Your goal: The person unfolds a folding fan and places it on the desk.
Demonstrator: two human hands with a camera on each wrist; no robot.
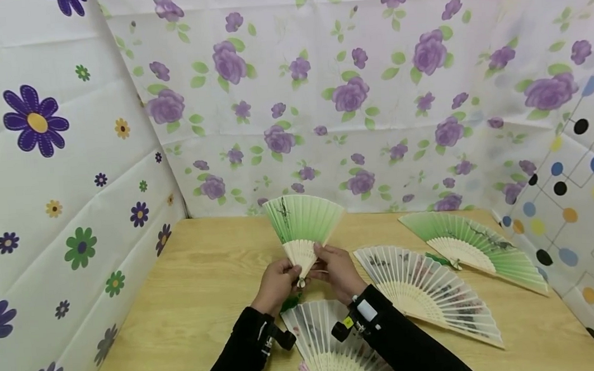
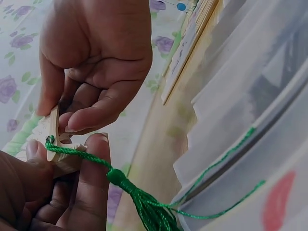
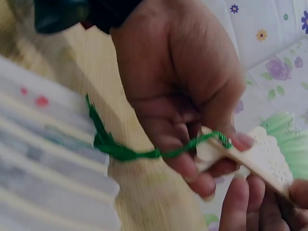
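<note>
floral sheets walled a table (image 1: 192,303); above it both hands, left (image 1: 278,283) and right (image 1: 338,271), pinched a half-spread green fan (image 1: 304,225) by its pivot, tassel (image 2: 144,204) dangling.

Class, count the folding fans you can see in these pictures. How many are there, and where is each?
4: a green fan held up in both hands, a white fan beneath the wrists, a white fan to its right, a green fan far right.

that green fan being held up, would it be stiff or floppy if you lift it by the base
The green fan would probably hold its spread shape, since thin ribs run up from the base that both hands pinch. It looks light: thin slats and a paper-like leaf. Its green tassel hangs limp and would likely swing.
</note>
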